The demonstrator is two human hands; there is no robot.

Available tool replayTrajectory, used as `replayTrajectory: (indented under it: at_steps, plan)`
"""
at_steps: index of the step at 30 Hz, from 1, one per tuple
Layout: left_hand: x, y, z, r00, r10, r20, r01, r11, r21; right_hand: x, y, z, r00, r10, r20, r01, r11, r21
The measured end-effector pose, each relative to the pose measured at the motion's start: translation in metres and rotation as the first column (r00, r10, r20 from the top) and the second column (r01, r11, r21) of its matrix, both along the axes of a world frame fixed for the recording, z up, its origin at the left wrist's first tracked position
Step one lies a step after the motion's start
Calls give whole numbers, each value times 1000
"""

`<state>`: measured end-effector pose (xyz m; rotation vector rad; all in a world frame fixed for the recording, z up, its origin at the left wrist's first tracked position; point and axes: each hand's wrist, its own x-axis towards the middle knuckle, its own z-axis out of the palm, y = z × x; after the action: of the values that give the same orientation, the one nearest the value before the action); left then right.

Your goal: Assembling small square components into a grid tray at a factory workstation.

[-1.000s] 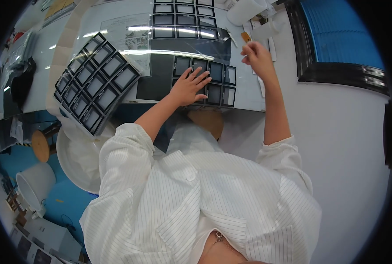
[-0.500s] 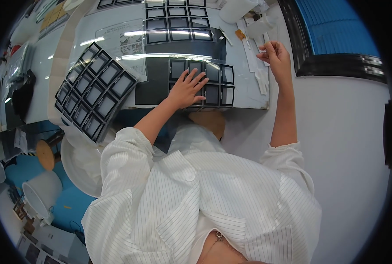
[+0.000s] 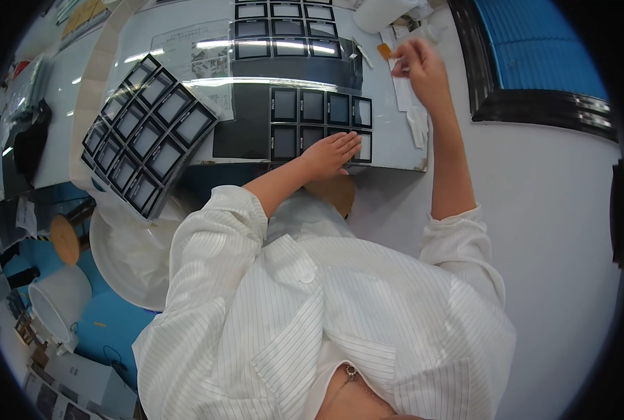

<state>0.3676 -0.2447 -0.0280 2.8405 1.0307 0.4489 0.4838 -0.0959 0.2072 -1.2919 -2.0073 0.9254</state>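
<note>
A sheet of black-framed grey rectangular panels lies on a dark mat near the table's front edge. My left hand rests flat on its lower right part, fingers stretched and close together, covering some panels. My right hand is raised over the table's right side, slightly blurred, with curled fingers and thumb drawn in. Whatever it may pinch is hidden. Near its fingertips are a small orange piece and a white strip. A crumpled white glove-like item lies below that hand.
A tilted stack of similar framed sheets overhangs the front edge at left. Another framed sheet lies farther back. A white cylinder stands at the back right. Below the table are a bin of white waste and a round wooden seat.
My left hand has slid right and toward the front edge, its spread fingers coming together. My right hand has moved up and slightly left, toward the orange piece.
</note>
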Motion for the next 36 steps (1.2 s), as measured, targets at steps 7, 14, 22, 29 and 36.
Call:
replayTrajectory:
  at_steps: [7, 14, 22, 29, 36]
  plan:
    - [-2, 9, -8, 988, 7, 157, 3, 998, -65, -53, -10, 92, 999, 18, 49, -38, 887, 460]
    - [-26, -25, -7, 925, 215, 313, -221, 975, -18, -124, -75, 86, 750, 622, -226, -626, 777, 64]
    - [-66, -135, 42, 600, 457, 657, -470, 866, -173, -304, -273, 15, 27, 838, -545, -996, -23, -85]
    - [-105, -290, 66, -148, 764, 628, -348, 554, -757, -403, -548, -111, 61, 621, -781, -862, -362, -355]
    - [-86, -354, 21, -703, 524, 480, -231, 470, -852, -453, -767, -211, 25, 733, -680, -786, -406, -466]
